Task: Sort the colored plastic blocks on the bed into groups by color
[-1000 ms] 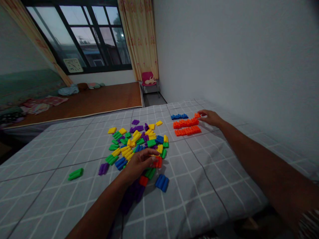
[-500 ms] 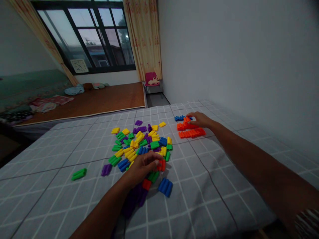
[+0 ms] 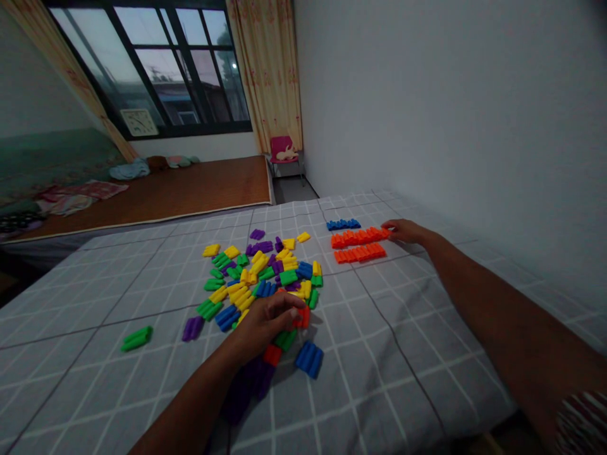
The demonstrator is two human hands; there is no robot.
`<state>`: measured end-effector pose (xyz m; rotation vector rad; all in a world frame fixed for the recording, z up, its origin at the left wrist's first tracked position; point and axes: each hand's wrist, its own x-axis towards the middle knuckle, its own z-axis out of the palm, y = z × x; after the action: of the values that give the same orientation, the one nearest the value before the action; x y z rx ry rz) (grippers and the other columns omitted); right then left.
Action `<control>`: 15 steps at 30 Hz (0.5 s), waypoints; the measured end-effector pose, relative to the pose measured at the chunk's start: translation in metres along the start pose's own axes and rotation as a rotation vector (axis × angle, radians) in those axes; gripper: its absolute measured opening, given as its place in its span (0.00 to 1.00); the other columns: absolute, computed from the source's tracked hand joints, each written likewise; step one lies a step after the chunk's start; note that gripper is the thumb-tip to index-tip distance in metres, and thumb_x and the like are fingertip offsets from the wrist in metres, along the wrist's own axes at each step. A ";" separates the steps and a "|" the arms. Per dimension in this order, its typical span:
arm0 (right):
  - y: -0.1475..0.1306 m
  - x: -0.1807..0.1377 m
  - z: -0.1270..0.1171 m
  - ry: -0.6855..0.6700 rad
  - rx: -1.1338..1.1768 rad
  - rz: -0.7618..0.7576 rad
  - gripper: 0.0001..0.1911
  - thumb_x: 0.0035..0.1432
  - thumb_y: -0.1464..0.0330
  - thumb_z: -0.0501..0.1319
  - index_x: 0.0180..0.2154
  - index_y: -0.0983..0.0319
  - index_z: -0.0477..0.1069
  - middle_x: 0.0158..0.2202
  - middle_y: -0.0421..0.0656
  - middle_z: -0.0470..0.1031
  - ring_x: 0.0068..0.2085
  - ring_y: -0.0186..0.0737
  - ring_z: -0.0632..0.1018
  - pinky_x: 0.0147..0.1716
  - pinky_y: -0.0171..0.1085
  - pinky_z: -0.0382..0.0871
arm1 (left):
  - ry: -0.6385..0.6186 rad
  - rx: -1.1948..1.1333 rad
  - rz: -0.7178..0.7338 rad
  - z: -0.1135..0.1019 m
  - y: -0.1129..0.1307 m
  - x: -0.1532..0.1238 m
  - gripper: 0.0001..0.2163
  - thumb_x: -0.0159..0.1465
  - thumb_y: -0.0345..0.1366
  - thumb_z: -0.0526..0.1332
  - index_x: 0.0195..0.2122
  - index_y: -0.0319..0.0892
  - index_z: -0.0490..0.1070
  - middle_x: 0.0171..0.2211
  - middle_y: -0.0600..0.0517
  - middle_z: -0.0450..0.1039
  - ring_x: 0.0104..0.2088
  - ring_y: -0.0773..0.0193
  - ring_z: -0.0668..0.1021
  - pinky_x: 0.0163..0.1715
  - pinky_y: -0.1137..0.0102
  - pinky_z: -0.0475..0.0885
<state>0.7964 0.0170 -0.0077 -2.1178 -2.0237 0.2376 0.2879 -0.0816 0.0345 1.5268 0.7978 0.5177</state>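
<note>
My right hand [image 3: 404,232] is at the right end of the farther orange row [image 3: 355,237], its fingers closed on the last orange toy block. A second orange row [image 3: 360,253] lies just nearer, and a short blue row [image 3: 344,224] lies beyond. My left hand [image 3: 268,319] rests at the near edge of a mixed pile of ribbed plastic blocks [image 3: 260,265]. Its fingers are curled, thumb and forefinger against an orange block [image 3: 303,317] that they partly cover. A blue block [image 3: 309,359] lies to the right of that wrist.
Grey checked cloth [image 3: 379,354] covers the surface. A lone green block [image 3: 137,339] and a purple block [image 3: 193,328] lie left of the pile. Dark purple blocks [image 3: 241,395] sit beside my left forearm. A wall [image 3: 450,126] borders the right; a mat-covered bed [image 3: 203,183] stands beyond.
My right hand has moved right along the farther orange row to its end; the row now lies straight and the blue row is uncovered. The left hand stays put. The view has shifted slightly.
</note>
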 end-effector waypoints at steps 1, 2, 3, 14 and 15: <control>-0.001 0.000 0.001 -0.008 0.016 -0.014 0.25 0.48 0.68 0.62 0.51 0.58 0.74 0.49 0.45 0.78 0.42 0.44 0.80 0.43 0.39 0.72 | 0.002 0.008 0.000 0.001 0.001 0.000 0.15 0.59 0.45 0.64 0.41 0.40 0.75 0.34 0.49 0.78 0.33 0.63 0.76 0.33 0.72 0.70; -0.001 0.001 0.001 -0.017 0.034 -0.025 0.26 0.48 0.68 0.62 0.52 0.59 0.73 0.49 0.46 0.77 0.42 0.45 0.80 0.43 0.40 0.72 | 0.004 0.018 -0.001 0.001 0.002 -0.001 0.15 0.59 0.45 0.65 0.41 0.40 0.75 0.34 0.49 0.78 0.33 0.63 0.76 0.32 0.72 0.70; -0.002 0.001 0.001 -0.026 0.055 -0.034 0.28 0.48 0.68 0.62 0.53 0.59 0.72 0.50 0.46 0.77 0.43 0.45 0.80 0.44 0.40 0.72 | 0.007 0.030 0.001 0.002 0.004 -0.001 0.15 0.59 0.45 0.65 0.41 0.40 0.76 0.34 0.49 0.77 0.32 0.63 0.76 0.32 0.72 0.70; 0.003 -0.012 -0.009 -0.034 0.155 0.020 0.32 0.48 0.73 0.59 0.57 0.60 0.68 0.53 0.49 0.74 0.42 0.44 0.80 0.41 0.39 0.73 | 0.208 0.173 0.136 -0.033 0.059 -0.030 0.15 0.57 0.46 0.66 0.40 0.41 0.77 0.36 0.48 0.78 0.35 0.61 0.78 0.31 0.72 0.73; 0.005 -0.013 -0.007 -0.025 0.149 0.024 0.31 0.48 0.73 0.59 0.56 0.61 0.69 0.52 0.49 0.76 0.42 0.45 0.80 0.42 0.39 0.73 | 0.235 0.177 0.146 -0.040 0.063 -0.037 0.16 0.56 0.46 0.67 0.40 0.41 0.77 0.36 0.47 0.78 0.35 0.61 0.78 0.31 0.72 0.74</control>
<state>0.8020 0.0035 -0.0026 -2.0593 -1.9293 0.4068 0.2455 -0.0810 0.1068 1.7166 0.9369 0.7619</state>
